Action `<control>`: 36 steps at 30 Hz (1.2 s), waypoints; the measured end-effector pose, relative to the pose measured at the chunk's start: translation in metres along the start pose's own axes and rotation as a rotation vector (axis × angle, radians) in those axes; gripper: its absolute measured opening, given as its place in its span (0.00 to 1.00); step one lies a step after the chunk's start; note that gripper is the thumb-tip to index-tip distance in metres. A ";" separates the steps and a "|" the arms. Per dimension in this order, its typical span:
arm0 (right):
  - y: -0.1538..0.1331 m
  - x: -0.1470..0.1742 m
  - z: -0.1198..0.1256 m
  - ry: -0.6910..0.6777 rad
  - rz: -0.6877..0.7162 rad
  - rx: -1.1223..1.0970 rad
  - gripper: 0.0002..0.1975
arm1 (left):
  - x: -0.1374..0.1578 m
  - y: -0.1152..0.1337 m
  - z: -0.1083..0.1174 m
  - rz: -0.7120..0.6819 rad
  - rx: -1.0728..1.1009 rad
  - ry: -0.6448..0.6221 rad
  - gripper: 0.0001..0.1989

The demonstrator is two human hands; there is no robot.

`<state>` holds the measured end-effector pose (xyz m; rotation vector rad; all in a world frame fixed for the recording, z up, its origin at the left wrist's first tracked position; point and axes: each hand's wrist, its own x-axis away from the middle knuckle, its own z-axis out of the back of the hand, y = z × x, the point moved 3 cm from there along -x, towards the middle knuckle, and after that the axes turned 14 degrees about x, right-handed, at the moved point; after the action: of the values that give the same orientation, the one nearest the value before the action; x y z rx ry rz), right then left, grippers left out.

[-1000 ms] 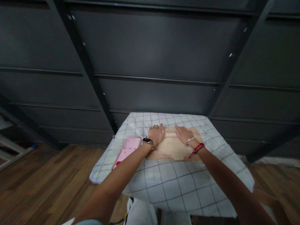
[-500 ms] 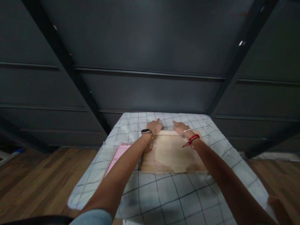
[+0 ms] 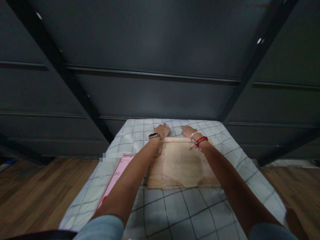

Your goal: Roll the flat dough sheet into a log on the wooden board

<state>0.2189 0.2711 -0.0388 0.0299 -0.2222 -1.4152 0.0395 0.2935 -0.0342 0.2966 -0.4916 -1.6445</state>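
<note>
A thin pale sheet of dough [image 3: 183,163] lies flat on a wooden board [image 3: 154,175]. Across the board's far edge runs a pale rod, seemingly a rolling pin [image 3: 176,140]. My left hand [image 3: 162,130] rests over its left end, fingers stretched forward past it. On the other end lies my right hand [image 3: 188,131], also flat with its fingers reaching out. Neither hand is wrapped round the rod. What is under the palms is hidden. A watch [image 3: 153,135] is on my left wrist; a red cord bracelet [image 3: 201,141] is on my right.
A white checked cloth [image 3: 175,213] covers the table under the board. To the left, partly behind my left forearm, lies a phone with a pink screen [image 3: 125,163]. A dark panelled wall [image 3: 155,100] stands just past the table's far edge. Wooden floor [image 3: 75,176] shows at both sides.
Both hands have shifted slightly forward. More of the phone shows beside my left arm. The whole view has also moved a little.
</note>
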 end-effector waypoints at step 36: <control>-0.006 0.022 0.026 0.126 -0.010 0.034 0.21 | 0.021 0.008 0.007 -0.031 -0.026 0.074 0.23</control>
<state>0.2121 0.2517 -0.0116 0.1478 -0.1418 -1.4138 0.0403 0.2730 -0.0224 0.3457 -0.4108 -1.6625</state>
